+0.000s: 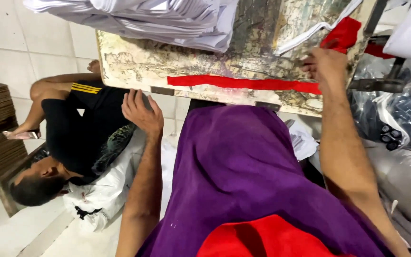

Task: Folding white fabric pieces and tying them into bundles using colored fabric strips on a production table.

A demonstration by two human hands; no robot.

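Red fabric, a long narrow strip (243, 83), lay flat along the near edge of the worn, paint-stained counter (134, 64), its long axis running left to right across the view. The right hand (327, 66) rested at the strip's right end, fingers curled down onto the cloth where it met a bunched piece of red cloth (342, 34); whether it pinched the strip or only pressed on it could not be told. The left hand (141, 112) was open, fingers loosely spread, touching the counter's front edge just left of the strip's other end and holding nothing. So the strip stretched between the two hands, with the right hand on it and the left hand near but apart from it. A purple cloth (243, 176) covered the person's lap below the counter, with more red at its lower edge. A stack of folded white fabric (167, 19) sat on the counter's far side. To the left, another person in a black shirt (79, 133) reclined on white sacks.
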